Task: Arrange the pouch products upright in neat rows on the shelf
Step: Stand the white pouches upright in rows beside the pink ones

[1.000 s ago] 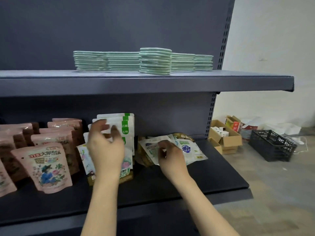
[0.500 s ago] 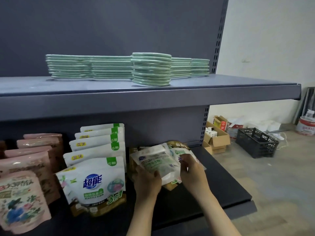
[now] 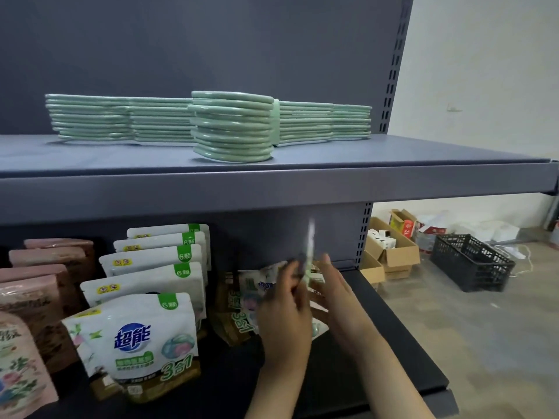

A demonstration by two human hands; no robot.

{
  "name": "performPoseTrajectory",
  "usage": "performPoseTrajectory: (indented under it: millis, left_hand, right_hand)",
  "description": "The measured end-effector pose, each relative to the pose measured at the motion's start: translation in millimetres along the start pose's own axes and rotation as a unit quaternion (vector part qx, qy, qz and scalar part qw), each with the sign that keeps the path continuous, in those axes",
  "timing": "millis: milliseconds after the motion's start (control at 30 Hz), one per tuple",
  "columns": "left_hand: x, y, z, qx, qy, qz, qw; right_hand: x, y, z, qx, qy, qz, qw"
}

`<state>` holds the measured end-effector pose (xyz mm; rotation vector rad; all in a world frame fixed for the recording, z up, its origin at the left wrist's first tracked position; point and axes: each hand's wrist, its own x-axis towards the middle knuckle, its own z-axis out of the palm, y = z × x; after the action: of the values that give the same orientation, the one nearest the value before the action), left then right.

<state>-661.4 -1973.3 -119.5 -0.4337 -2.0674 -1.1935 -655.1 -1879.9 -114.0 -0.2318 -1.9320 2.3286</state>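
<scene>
Both hands (image 3: pixel 305 300) pinch one detergent pouch (image 3: pixel 309 252) edge-on; I'd square its base, then stand it beside the white row (image 3: pixel 151 285).

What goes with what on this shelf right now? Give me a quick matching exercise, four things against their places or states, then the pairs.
Things:
1. green hangers
2. white pouches
3. pink pouches
4. blurred pouch

Places or states:
A. upright in a row, lower shelf, centre-left
B. held edge-on between left hand and right hand
C. stacked flat on the upper shelf
D. upright at the far left of the lower shelf

Pairs: 1-C, 2-A, 3-D, 4-B
</scene>
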Motion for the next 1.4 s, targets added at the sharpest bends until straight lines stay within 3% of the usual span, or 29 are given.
performPoseTrajectory:
  millis: [100,267,400,467,567,633,700,767,867,1000,1133,1267,1400]
  left_hand:
    - [-13.0,9.7,18.6,0.052,-0.066,0.097,0.992]
    - [-21.4,18.3,32.2,0.062,-0.189,0.112,0.974]
    - [-26.8,8.5,37.9,-0.061,-0.229,0.040,0.971]
    - [-24.1,5.1,35.7,-0.115,-0.196,0.011,0.974]
    - [-12.6,-3.3,32.7,-0.052,-0.089,-0.006,0.995]
    - [0.0,-4.5,23.5,0.018,-0.049,-0.064,0.997]
    - [13.3,-9.8,15.4,0.018,-0.111,-0.198,0.974]
    - [26.5,-13.3,9.7,-0.073,-0.204,-0.299,0.929]
    - [43.2,-15.0,6.2,-0.226,-0.231,-0.347,0.880]
    - [65.3,-29.2,10.3,-0.119,-0.169,-0.288,0.935]
    - [79.2,-42.6,19.4,-0.015,-0.115,-0.248,0.962]
    - [90.5,-55.6,25.8,0.060,-0.084,-0.238,0.966]
    - [90.7,-75.1,30.9,0.108,-0.155,-0.243,0.951]
  right_hand:
    - [-0.7,-12.2,-13.1,0.153,-0.081,0.031,0.984]
    - [4.5,-5.3,-34.4,0.207,-0.018,0.031,0.978]
    - [6.0,1.7,-47.9,0.205,-0.019,0.034,0.978]
    - [7.1,3.9,-51.8,0.207,-0.032,0.036,0.977]
    - [10.2,9.0,-57.0,0.200,-0.044,0.038,0.978]
    - [13.8,11.2,-62.4,0.192,-0.047,0.035,0.980]
    - [18.8,10.9,-68.0,0.194,-0.063,0.029,0.979]
    - [25.6,6.3,-69.8,0.195,-0.074,0.026,0.978]
    - [43.2,-6.1,-68.4,0.158,-0.062,0.020,0.985]
    - [62.7,-24.3,-67.7,0.021,-0.114,0.043,0.992]
    - [83.6,-28.3,-56.7,-0.136,-0.186,0.039,0.972]
    - [108.3,-24.6,-34.5,-0.197,-0.138,-0.011,0.970]
    - [149.7,6.8,-30.1,-0.305,-0.063,-0.044,0.949]
